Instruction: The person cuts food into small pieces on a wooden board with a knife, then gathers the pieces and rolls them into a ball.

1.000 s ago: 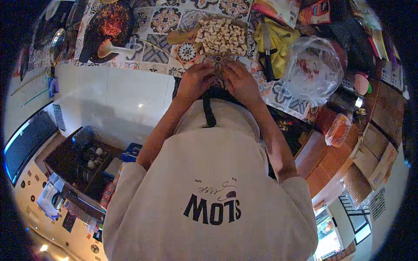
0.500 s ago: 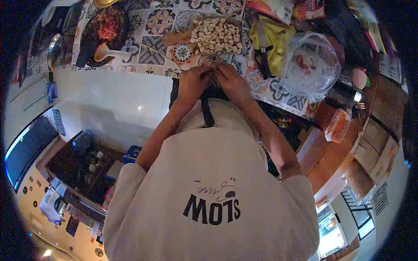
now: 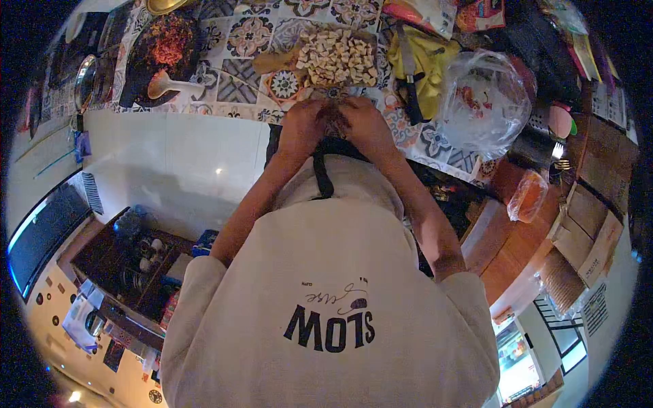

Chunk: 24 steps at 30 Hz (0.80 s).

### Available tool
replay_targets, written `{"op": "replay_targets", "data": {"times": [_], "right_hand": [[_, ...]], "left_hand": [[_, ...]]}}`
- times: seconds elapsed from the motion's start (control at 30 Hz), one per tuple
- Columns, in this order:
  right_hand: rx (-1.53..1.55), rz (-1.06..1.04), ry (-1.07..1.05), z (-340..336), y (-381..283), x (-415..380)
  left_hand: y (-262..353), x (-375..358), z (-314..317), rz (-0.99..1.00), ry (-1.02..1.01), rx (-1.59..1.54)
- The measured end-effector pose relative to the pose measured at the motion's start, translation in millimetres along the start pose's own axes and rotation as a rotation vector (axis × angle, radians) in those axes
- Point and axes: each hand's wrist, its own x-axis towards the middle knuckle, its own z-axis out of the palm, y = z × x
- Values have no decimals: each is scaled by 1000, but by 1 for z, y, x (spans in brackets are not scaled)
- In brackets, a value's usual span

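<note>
Both hands meet at the front edge of the patterned counter (image 3: 238, 75), close to my waist. My left hand (image 3: 303, 126) and my right hand (image 3: 365, 125) have their fingers curled inward toward each other. Whatever lies between the fingertips is too dark and small to make out. Just beyond them, pale diced pieces (image 3: 337, 58) are heaped on a wooden board (image 3: 275, 62) whose handle points left. To the right, a knife with a black handle (image 3: 412, 102) rests on a yellow cloth (image 3: 435, 68).
At the upper left a dark stone mortar (image 3: 139, 64) holds red paste (image 3: 170, 44) and a pestle (image 3: 173, 86). A clear plastic bag (image 3: 486, 105) with red bits stands right of the cloth. Forks (image 3: 560, 156) and an orange packet (image 3: 528, 196) lie further right.
Both hands have shifted very slightly, their fingers turned a little more inward. The objects on the counter keep their places.
</note>
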Motion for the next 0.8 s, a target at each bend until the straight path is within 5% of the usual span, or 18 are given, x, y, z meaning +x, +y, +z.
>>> {"op": "replay_targets", "data": {"times": [0.73, 0.8], "right_hand": [[358, 161, 270, -1, -2, 2], [370, 142, 313, -8, -7, 8]], "left_hand": [[-7, 11, -8, -120, -125, -219], [2, 17, -20, -240, -132, -249]]}}
